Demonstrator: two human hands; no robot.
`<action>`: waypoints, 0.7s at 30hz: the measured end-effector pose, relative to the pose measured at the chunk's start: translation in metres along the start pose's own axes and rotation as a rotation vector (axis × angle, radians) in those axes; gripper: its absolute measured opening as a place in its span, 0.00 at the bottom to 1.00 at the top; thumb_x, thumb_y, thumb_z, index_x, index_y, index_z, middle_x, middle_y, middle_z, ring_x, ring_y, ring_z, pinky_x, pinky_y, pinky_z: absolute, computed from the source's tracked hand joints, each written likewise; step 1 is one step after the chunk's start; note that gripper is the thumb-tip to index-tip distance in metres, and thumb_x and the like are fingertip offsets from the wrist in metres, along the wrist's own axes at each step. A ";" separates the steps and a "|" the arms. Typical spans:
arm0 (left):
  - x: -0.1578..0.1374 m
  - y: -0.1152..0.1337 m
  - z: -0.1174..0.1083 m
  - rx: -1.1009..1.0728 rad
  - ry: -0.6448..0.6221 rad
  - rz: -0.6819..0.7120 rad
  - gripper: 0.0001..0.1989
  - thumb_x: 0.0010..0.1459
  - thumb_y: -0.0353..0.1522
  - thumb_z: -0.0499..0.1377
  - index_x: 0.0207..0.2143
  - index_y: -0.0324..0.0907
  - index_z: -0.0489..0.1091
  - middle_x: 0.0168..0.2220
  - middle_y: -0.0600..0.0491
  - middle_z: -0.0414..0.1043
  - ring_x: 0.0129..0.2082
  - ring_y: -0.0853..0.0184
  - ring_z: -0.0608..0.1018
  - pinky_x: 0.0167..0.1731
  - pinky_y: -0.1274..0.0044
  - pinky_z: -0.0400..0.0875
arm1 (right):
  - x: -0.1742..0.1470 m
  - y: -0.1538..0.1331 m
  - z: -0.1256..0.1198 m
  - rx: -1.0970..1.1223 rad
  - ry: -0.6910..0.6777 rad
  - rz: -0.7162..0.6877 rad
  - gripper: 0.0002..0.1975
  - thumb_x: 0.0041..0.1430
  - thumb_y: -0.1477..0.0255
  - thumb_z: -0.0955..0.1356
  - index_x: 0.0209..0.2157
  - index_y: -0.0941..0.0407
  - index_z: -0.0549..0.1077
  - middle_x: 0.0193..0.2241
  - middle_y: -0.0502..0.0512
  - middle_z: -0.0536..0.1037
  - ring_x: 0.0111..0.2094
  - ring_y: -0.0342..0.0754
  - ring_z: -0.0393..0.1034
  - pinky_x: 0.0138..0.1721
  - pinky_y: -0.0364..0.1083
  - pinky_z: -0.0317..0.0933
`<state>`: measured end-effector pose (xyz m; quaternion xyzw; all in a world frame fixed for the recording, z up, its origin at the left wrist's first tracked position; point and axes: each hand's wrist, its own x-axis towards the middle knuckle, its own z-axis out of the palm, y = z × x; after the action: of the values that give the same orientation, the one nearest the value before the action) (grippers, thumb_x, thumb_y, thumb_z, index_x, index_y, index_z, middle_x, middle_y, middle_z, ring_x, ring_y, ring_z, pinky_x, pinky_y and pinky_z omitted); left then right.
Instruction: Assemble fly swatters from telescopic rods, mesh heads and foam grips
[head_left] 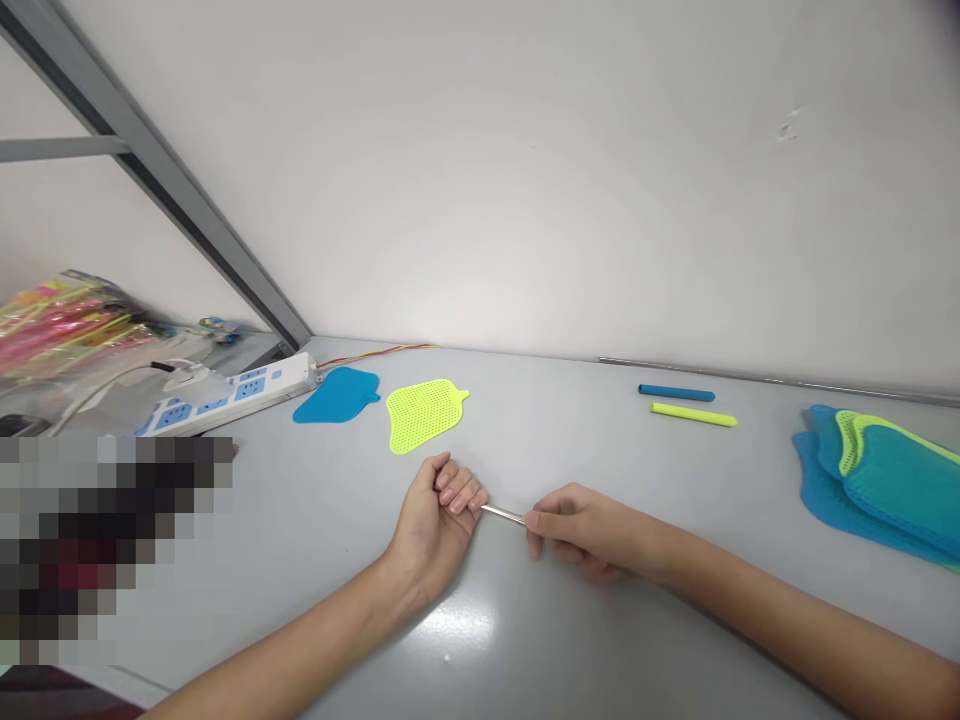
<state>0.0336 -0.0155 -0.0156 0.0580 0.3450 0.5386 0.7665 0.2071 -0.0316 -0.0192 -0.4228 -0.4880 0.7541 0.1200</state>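
Observation:
Above the grey table my left hand [446, 520] is curled, palm up, around one end of a thin silver metal rod [502, 514]. The thumb and fingers of my right hand [577, 528] pinch the rod's other end. Only a short stretch of it shows between the hands; the rest is hidden. Just beyond my left hand lie a yellow perforated fly swatter head [425, 412] and a blue fly swatter head [339, 395]. A blue handle tube [675, 393] and a yellow handle tube [691, 415] lie side by side beyond my right hand.
Several blue and yellow swatter heads [892, 480] are piled at the right. A white power strip [255, 390] with cables sits at the back left, near colourful plastic-wrapped packs [67, 325]. Thin metal rods [750, 378] lie along the wall. A blurred-out patch covers the lower left.

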 end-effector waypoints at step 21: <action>0.000 0.000 -0.001 0.000 0.005 -0.008 0.16 0.52 0.28 0.50 0.15 0.40 0.46 0.14 0.61 0.38 0.13 0.76 0.49 0.15 0.81 0.54 | 0.001 -0.001 0.001 -0.010 0.009 0.013 0.16 0.51 0.60 0.60 0.24 0.59 0.66 0.14 0.42 0.53 0.11 0.32 0.43 0.09 0.35 0.39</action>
<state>0.0333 -0.0159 -0.0160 0.0552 0.3472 0.5357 0.7677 0.2060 -0.0309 -0.0182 -0.4302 -0.4883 0.7505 0.1153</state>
